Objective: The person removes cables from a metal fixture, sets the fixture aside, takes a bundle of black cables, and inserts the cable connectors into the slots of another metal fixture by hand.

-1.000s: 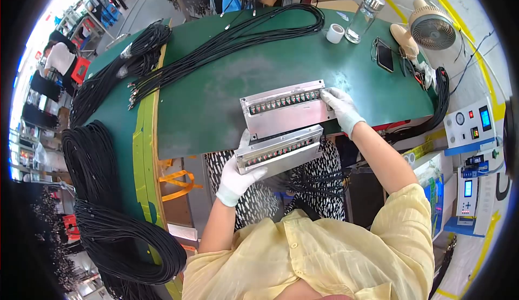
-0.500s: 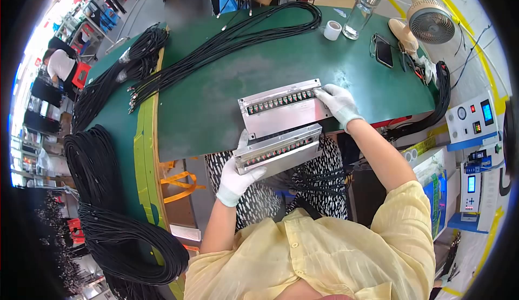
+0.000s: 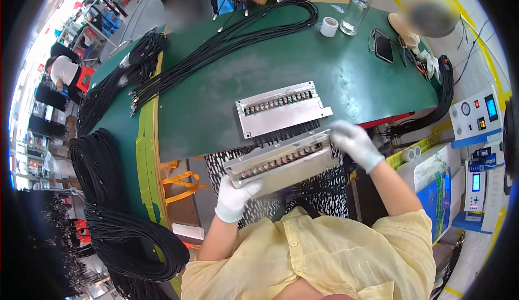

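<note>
My left hand (image 3: 233, 198), in a white glove, is closed on the left end of a metal cable fixture (image 3: 281, 163). This fixture is tilted above my lap, with a row of small cable ends showing in its slot. My gloved right hand (image 3: 355, 144) is at the fixture's right end; motion blurs its fingers, so their grip is unclear. Beyond, a second metal fixture (image 3: 284, 113) lies near the table's front edge, also with a row of cable ends in its slot. Black cables (image 3: 286, 132) show between the two fixtures.
Long black cables (image 3: 227, 40) lie across the green table (image 3: 200, 121). Thick cable bundles (image 3: 102, 165) hang at the left. Farther back are a tape roll (image 3: 328, 27), a glass bottle (image 3: 357, 10), a phone (image 3: 383, 47) and pliers (image 3: 404, 54). Machines with displays (image 3: 476, 117) stand right.
My right hand has left the far fixture and come down to the near fixture's right end. The near fixture has moved slightly toward me, with my left hand on it. The far one stays on the table.
</note>
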{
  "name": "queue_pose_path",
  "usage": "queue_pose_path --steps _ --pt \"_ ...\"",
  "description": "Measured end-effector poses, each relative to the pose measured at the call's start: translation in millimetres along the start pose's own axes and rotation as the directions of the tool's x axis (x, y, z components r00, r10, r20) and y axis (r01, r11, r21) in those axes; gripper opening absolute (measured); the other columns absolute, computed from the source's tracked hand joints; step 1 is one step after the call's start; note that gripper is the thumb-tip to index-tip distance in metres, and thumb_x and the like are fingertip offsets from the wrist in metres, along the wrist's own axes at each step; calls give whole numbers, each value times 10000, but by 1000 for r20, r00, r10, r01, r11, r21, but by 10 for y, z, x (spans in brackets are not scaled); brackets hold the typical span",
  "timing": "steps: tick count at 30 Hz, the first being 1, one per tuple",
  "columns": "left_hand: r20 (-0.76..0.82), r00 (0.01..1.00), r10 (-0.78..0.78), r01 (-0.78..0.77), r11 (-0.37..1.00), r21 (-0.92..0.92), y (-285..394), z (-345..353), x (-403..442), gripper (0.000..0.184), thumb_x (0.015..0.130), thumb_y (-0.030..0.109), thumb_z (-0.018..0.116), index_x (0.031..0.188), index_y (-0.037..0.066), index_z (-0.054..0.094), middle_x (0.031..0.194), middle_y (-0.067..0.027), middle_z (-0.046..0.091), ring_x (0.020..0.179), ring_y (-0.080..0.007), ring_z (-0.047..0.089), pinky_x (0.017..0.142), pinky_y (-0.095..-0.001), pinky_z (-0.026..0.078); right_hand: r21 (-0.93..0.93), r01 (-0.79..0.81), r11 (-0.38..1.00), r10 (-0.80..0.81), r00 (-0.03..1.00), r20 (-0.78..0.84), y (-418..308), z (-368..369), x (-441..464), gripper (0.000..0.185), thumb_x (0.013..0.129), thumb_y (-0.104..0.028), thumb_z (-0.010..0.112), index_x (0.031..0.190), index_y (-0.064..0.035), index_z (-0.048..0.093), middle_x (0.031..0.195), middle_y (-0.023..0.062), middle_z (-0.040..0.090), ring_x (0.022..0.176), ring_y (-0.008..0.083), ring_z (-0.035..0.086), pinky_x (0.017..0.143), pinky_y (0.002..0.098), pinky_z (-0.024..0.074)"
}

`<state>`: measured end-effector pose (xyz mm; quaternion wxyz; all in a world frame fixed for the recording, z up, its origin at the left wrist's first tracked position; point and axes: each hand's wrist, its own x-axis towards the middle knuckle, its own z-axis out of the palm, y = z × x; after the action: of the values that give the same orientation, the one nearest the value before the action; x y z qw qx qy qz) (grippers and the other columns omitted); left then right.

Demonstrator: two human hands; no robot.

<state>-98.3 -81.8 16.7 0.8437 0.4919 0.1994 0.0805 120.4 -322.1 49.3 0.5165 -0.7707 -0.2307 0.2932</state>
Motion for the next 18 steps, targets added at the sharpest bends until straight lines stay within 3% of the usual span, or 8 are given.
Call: queue_pose_path --steps 2,6,9,10,12,13,16,18 --pt "35 999 -29 30 999 -13 -11 168 20 638 742 14 797 1317 -35 525 1270 -107 610 1148 -198 591 1006 -355 457 236 -143 961 101 978 184 33 -3 -308 456 942 -243 588 1326 -4 528 1139 30 615 1078 127 553 952 292 448" --pt "218 973 74 -62 996 -65 250 999 536 547 822 45 720 1317 -42 504 1187 -87 625 1078 -168 601 954 -310 473 409 8 912 107 961 -256 152 -419 -399 433 965 -251 597 1290 28 534 1174 68 631 1064 142 594 942 294 465" --pt "315 949 3 -40 993 111 67 1355 1218 562 887 116 670 1373 -56 446 1231 -128 584 1097 -179 577 951 -299 460 376 33 926 145 888 -436 196 -1159 -275 382 976 -272 602 1216 23 571 971 28 666 837 79 626 738 257 517" --pt "321 935 153 -222 956 192 56 1493 1349 667 877 121 694 1435 -48 371 1265 -178 566 1130 -199 568 969 -308 454 380 18 925 151 900 -409 232 -1416 -239 378 977 -309 597 1192 2 591 969 38 668 825 84 626 705 252 513" --pt "255 954 155 -202 965 168 -35 1614 1496 681 863 109 713 1434 -41 372 1292 -205 560 1162 -212 567 986 -314 452 357 -128 925 277 872 -404 383 -1884 -172 345 981 -326 585 1141 -23 623 969 29 672 815 80 622 697 253 503" --pt "239 966 101 -140 979 148 -19 1656 1485 611 854 95 722 1383 -32 444 1325 -186 557 1205 -228 554 1018 -324 440 329 -85 941 259 806 -533 678 -2052 -41 386 911 -451 640 1092 -111 670 835 -14 664 619 99 574 517 255 429" --pt "340 915 219 -329 891 312 -162 1501 1594 482 862 26 682 1317 -27 529 1352 -146 540 1201 -239 551 925 -337 528 329 -241 913 387 768 -511 914 -2373 73 413 879 -491 664 1069 -124 682 809 -13 665 615 114 580 544 274 439" --pt "358 859 367 -509 689 516 -125 1320 1599 421 840 25 696 1245 -29 592 1326 -138 568 1211 -234 552 958 -340 508 232 -288 929 370 761 -534 995 -2462 208 441 858 -518 675 1036 -114 693 832 7 684 665 121 610 566 268 443"
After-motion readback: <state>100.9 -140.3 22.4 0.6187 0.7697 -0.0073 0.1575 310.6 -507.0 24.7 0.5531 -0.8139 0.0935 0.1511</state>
